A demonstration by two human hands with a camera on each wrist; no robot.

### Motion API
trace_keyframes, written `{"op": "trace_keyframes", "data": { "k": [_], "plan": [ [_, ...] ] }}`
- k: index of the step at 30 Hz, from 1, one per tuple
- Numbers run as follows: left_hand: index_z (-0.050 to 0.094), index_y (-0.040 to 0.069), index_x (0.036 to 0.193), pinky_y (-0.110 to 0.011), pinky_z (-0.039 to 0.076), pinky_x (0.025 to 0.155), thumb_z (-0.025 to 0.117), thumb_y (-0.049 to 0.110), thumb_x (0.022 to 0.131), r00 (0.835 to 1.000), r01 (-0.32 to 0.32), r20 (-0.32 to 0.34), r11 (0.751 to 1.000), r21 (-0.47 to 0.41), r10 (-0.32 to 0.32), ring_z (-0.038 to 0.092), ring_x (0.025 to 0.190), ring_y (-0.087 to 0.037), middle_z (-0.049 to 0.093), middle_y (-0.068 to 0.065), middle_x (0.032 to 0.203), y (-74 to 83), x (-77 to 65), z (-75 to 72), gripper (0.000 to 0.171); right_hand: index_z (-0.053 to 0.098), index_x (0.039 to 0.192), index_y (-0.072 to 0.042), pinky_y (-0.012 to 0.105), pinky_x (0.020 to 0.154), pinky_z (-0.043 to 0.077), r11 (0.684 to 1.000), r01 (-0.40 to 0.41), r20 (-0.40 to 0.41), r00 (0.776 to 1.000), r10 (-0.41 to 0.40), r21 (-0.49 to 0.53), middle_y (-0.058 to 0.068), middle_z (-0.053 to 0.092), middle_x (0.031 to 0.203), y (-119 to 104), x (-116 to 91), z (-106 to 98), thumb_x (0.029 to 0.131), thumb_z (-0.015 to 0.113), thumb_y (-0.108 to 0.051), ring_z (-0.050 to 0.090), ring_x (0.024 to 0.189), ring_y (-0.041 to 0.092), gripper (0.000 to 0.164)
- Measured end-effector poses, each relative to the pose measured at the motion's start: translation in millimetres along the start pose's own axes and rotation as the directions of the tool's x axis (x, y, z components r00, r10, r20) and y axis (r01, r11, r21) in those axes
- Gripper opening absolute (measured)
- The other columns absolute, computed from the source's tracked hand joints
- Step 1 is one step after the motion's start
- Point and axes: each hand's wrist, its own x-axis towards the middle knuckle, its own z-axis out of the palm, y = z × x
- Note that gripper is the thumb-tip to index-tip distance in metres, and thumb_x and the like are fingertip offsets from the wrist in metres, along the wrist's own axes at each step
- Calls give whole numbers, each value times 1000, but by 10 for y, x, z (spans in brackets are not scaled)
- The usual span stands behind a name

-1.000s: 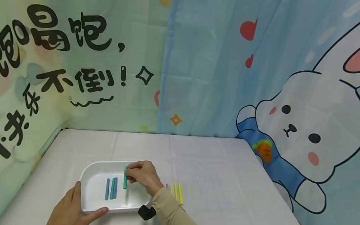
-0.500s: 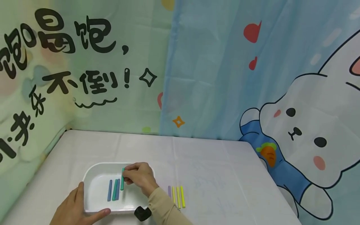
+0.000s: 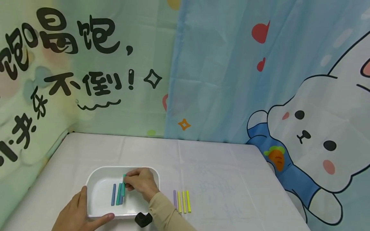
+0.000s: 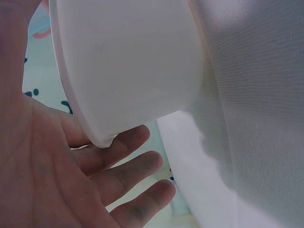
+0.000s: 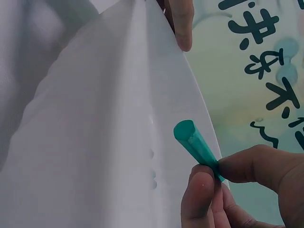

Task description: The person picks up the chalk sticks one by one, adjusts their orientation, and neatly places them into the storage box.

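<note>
My right hand pinches a short round green stick between thumb and fingers, over the white tray. In the right wrist view the blunt end of the green stick points away from the fingertips. Directly beneath it in the head view, partly covered, lies a blue stick beside a second green stick. Another blue stick lies apart to their left. My left hand rests against the tray's front left corner. Its fingers extend past the tray rim in the left wrist view.
Right of the tray, a purple stick and several yellow sticks stand in a row on the white tablecloth. A printed curtain hangs behind the table. A black wrist camera sits by the tray's front edge.
My right hand has carried the green stick left, until it overlaps the blue and green pair in the head view. The left hand keeps its place at the tray corner.
</note>
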Motion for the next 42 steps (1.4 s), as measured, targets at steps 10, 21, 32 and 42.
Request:
{"op": "trace_keyframes", "data": {
  "k": [10, 21, 32, 42],
  "plan": [
    [22, -23, 145, -61, 51, 87, 72, 80, 70, 1000, 6, 20, 1000, -13, -6, 55, 115, -53, 48, -43, 131, 4, 0, -15, 136, 73, 88, 1, 26, 57, 57, 1000, -14, -18, 1000, 14, -25, 6, 69, 69, 36, 6, 47, 81, 76, 2, 66, 57, 12, 8],
    [23, -22, 144, -60, 52, 85, 73, 81, 69, 1000, -2, 2, 1000, -13, 2, 57, 110, -50, 49, -41, 128, -10, -3, -12, 137, 73, 86, -1, 24, 55, 56, 996, -38, -54, 998, 34, -81, 5, 68, 67, 78, -11, 97, 80, 76, 3, 64, 55, 10, 8],
    [21, -23, 145, -60, 51, 88, 75, 77, 70, 1000, -9, 15, 1000, -9, 9, 55, 114, -53, 47, -43, 130, 18, 13, -46, 136, 72, 83, -3, 19, 49, 48, 987, -49, -86, 996, 36, -152, 3, 65, 60, 140, 4, 127, 78, 75, 3, 59, 50, 8, 8],
    [24, -23, 143, -60, 51, 87, 77, 75, 69, 1000, -21, -16, 1000, -10, 21, 56, 113, -52, 49, -42, 130, 15, -3, -27, 134, 68, 79, -3, 19, 47, 47, 988, -35, -94, 995, 21, -152, 3, 64, 58, 201, 34, 149, 80, 73, 6, 56, 47, 8, 10]
  ]
}}
